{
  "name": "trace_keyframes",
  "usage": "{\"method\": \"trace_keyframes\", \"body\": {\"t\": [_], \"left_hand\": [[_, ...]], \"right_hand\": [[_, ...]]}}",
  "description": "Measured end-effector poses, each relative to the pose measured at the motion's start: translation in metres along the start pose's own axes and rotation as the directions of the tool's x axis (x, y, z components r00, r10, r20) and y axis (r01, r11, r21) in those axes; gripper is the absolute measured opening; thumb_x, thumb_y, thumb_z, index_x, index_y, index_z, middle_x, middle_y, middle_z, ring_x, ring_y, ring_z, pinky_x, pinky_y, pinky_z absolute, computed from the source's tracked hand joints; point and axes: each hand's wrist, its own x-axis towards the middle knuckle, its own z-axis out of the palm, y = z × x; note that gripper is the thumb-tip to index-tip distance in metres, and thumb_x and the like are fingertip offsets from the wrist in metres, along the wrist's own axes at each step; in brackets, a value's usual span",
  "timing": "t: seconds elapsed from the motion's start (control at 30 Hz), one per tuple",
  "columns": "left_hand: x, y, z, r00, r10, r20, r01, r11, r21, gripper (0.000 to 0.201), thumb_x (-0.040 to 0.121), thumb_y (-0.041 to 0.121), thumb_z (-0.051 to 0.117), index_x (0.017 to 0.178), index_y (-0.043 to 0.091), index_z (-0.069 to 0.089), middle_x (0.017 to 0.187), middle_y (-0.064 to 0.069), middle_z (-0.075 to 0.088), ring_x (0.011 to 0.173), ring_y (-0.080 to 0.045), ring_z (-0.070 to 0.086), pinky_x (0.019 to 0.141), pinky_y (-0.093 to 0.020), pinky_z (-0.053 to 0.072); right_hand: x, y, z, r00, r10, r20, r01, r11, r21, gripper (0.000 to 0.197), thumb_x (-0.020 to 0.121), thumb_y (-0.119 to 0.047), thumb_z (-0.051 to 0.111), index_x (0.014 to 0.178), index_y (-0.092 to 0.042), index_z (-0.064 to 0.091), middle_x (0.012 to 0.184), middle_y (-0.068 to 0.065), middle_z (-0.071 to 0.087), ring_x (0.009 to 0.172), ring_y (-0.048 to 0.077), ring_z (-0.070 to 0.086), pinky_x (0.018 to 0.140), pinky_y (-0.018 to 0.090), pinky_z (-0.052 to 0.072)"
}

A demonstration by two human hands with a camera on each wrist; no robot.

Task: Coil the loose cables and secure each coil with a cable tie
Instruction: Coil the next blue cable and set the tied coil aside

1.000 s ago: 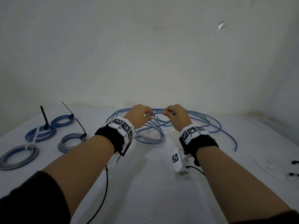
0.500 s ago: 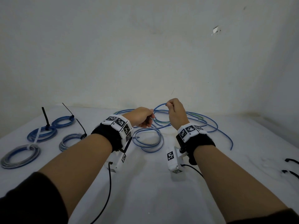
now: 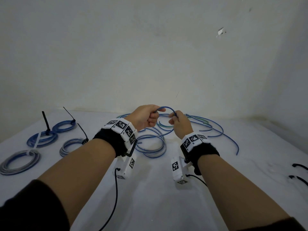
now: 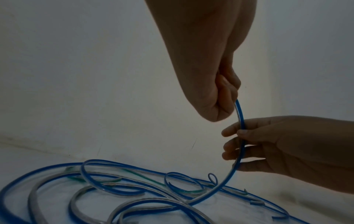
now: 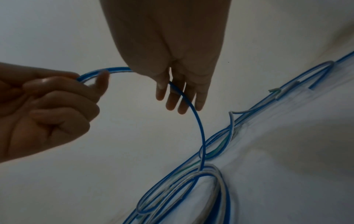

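A thin blue cable [image 3: 166, 108] arches in the air between my two hands above the table. My left hand [image 3: 146, 116] grips one end of it in a fist [image 4: 220, 97]. My right hand [image 3: 179, 120] pinches the same cable [image 4: 241, 133] a little further along, with the cable [image 5: 193, 109] running down past its fingers [image 5: 172, 100] to the pile. The pile of loose blue, grey and green cables [image 3: 196, 125] lies on the table beyond and under the hands. A loose uncoiled ring of blue and grey cable [image 3: 150, 145] lies between my wrists.
Several tied coils lie at the left: two blue [image 3: 64, 126] [image 3: 42, 139] and two grey [image 3: 72, 145] [image 3: 20, 161], with tie tails sticking up. Black cable ties [image 3: 300, 172] lie at the right edge. A white wall stands close behind the white table [image 3: 158, 205].
Both hands rose from the pile with the blue cable. The stretch between them has bent into an arch, with the left hand now higher than before.
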Motion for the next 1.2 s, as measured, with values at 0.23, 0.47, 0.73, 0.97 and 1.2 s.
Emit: {"method": "trace_keyframes", "body": {"t": [0.23,0.47,0.73,0.97,1.2], "left_hand": [[-0.005,0.004,0.009,0.994,0.068,0.085,-0.07,0.997,0.018,0.03,0.102,0.017,0.028,0.083,0.013,0.051,0.052,0.009,0.038,0.05,-0.008,0.028,0.054,-0.021,0.026],[-0.006,0.009,0.016,0.965,0.243,0.102,-0.229,0.964,-0.135,0.028,0.103,0.012,0.027,0.095,0.013,0.053,0.075,0.004,0.051,0.057,-0.006,0.042,0.061,-0.019,0.038],[0.0,0.009,0.005,0.943,0.331,-0.037,-0.332,0.93,-0.155,0.027,0.103,0.013,0.028,0.095,0.017,0.054,0.074,0.009,0.065,0.062,-0.006,0.045,0.066,-0.02,0.038],[0.004,0.003,0.007,0.919,0.389,-0.065,-0.394,0.911,-0.123,0.027,0.103,0.009,0.026,0.097,0.014,0.052,0.09,0.002,0.07,0.068,-0.005,0.057,0.07,-0.017,0.048],[0.011,-0.01,0.006,0.921,0.39,-0.021,-0.389,0.92,0.049,0.027,0.102,0.005,0.026,0.095,0.016,0.049,0.109,-0.005,0.065,0.097,-0.01,0.062,0.087,-0.024,0.045]], "right_hand": [[0.004,-0.008,-0.001,0.986,0.074,-0.153,-0.055,0.991,0.123,0.009,0.098,-0.017,0.043,0.097,-0.009,0.047,0.092,0.009,0.061,0.087,0.027,0.057,0.081,0.036,0.044],[0.0,-0.012,0.006,0.986,0.166,0.021,-0.167,0.983,0.071,0.001,0.096,-0.01,0.047,0.096,-0.01,0.047,0.084,0.004,0.054,0.085,0.023,0.051,0.075,0.031,0.043],[-0.002,-0.018,0.01,0.966,0.248,0.074,-0.256,0.957,0.134,0.008,0.094,-0.004,0.047,0.089,-0.009,0.05,0.084,0.011,0.06,0.079,0.025,0.057,0.08,0.037,0.051],[-0.008,-0.021,0.006,0.954,0.275,0.119,-0.294,0.934,0.201,0.019,0.099,-0.004,0.032,0.099,-0.006,0.051,0.076,0.009,0.049,0.067,0.024,0.051,0.035,0.011,0.038],[-0.008,-0.025,0.009,0.952,0.275,0.138,-0.306,0.89,0.337,0.035,0.101,-0.004,0.03,0.131,-0.011,0.046,0.067,0.006,0.043,0.058,0.015,0.04,0.055,0.025,0.039]]}}
